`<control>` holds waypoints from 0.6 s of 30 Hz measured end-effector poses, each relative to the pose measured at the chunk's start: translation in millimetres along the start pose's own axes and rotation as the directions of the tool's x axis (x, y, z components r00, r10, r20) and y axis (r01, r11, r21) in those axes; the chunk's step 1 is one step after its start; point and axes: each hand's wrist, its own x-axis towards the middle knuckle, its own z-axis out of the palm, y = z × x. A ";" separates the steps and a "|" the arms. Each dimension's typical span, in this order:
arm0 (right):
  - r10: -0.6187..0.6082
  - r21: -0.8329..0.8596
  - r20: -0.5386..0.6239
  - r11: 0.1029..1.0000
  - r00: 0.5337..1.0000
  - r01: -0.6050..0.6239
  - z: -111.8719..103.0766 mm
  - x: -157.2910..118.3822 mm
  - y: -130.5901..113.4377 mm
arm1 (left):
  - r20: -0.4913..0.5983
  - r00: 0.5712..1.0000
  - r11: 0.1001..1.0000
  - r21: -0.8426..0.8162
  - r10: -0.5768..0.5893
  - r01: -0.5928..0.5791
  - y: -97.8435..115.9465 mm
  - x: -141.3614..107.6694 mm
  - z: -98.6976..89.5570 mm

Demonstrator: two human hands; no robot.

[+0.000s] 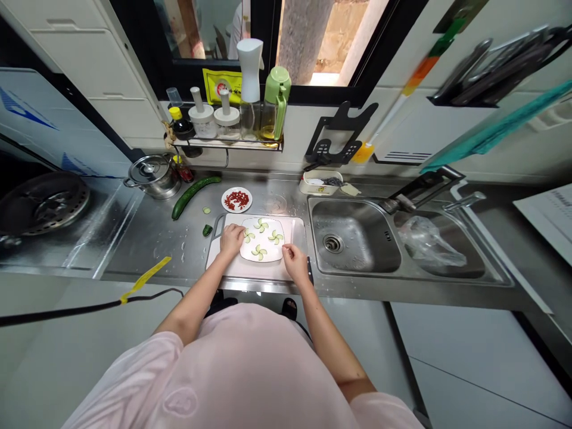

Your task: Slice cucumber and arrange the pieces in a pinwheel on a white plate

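A white plate with several pinwheels of cucumber slices lies on a pale cutting board. Over the plate's left rim bend the fingers of my left hand, close to the left pinwheel. At the opposite rim is my right hand, thumb and fingers pinched together; whatever they hold is too small to make out. Behind the board sits a small white dish of chopped red pieces. A long green cucumber, a cut cucumber end and a loose slice lie to the left.
On the right is a double sink with a clear plastic bag in its far basin. A lidded steel pot stands back left. Seasoning jars and an oil bottle fill the wall shelf. A knife handle shows beside the board.
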 end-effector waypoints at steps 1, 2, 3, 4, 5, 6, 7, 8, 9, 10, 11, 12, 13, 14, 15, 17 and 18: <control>0.005 0.005 -0.001 1.000 1.000 -0.005 0.7 -2.0 1.3 | -0.020 1.000 1.000 -0.006 -0.018 0.018 -1.2 2.2 0.0; 0.009 0.011 -0.002 1.000 1.000 -0.009 1.5 -3.5 2.9 | -0.040 0.998 0.999 -0.012 -0.039 0.039 -2.9 5.0 0.2; 0.013 0.017 -0.002 1.000 1.000 -0.013 2.3 -4.6 4.7 | -0.059 0.996 0.998 -0.017 -0.066 0.065 -5.0 8.3 0.5; 0.016 0.024 -0.004 1.000 1.000 -0.016 3.0 -5.1 6.5 | -0.078 0.992 0.995 -0.022 -0.096 0.094 -7.3 12.3 0.9; 0.018 0.030 -0.009 0.999 1.000 -0.018 3.6 -5.2 8.3 | -0.094 0.987 0.992 -0.026 -0.128 0.126 -9.9 16.9 1.6; 0.018 0.036 -0.013 0.999 1.000 -0.018 4.0 -4.9 9.9 | -0.109 0.981 0.987 -0.030 -0.163 0.161 -12.4 22.1 2.3; 0.017 0.040 -0.017 0.999 1.000 -0.016 4.4 -4.3 11.2 | -0.121 0.973 0.980 -0.034 -0.197 0.194 -14.7 27.9 3.2; 0.014 0.043 -0.020 0.999 1.000 -0.013 4.7 -3.6 12.2 | -0.130 0.965 0.974 -0.038 -0.226 0.223 -16.9 34.1 4.1; 0.011 0.044 -0.022 0.999 1.000 -0.010 4.8 -2.9 12.8 | -0.136 0.958 0.968 -0.042 -0.251 0.248 -18.8 40.7 5.1; 0.010 0.045 -0.023 0.999 1.000 -0.009 4.9 -2.2 13.1 | -0.138 0.954 0.964 -0.043 -0.266 0.262 -20.3 47.6 6.0; 0.009 0.044 -0.022 0.999 1.000 -0.008 5.0 -1.5 13.0 | -0.137 0.952 0.962 -0.044 -0.274 0.270 -21.6 54.7 7.0; 0.009 0.044 -0.021 0.999 1.000 -0.009 4.9 -1.0 12.7 | -0.135 0.951 0.960 -0.043 -0.280 0.276 -22.6 62.1 7.8; 0.009 0.044 -0.018 0.999 1.000 -0.008 4.8 -0.7 12.3 | -0.129 0.949 0.958 -0.041 -0.286 0.283 -23.5 69.5 8.6; 0.008 0.045 -0.014 0.999 1.000 -0.007 4.5 -0.4 11.9 | -0.123 0.947 0.955 -0.033 -0.296 0.294 -24.3 76.9 9.2; 0.007 0.048 -0.009 0.999 1.000 -0.006 4.2 -0.3 11.6 | -0.115 0.945 0.952 -0.020 -0.306 0.306 -25.2 84.3 9.7; 0.008 0.056 -0.005 0.998 1.000 -0.008 3.3 -0.1 11.7 | -0.093 0.942 0.945 0.015 -0.323 0.326 -27.3 98.6 10.4; 0.012 0.059 -0.007 0.998 1.000 -0.011 2.6 0.0 12.1 | -0.084 0.940 0.942 0.035 -0.330 0.334 -28.6 105.4 10.6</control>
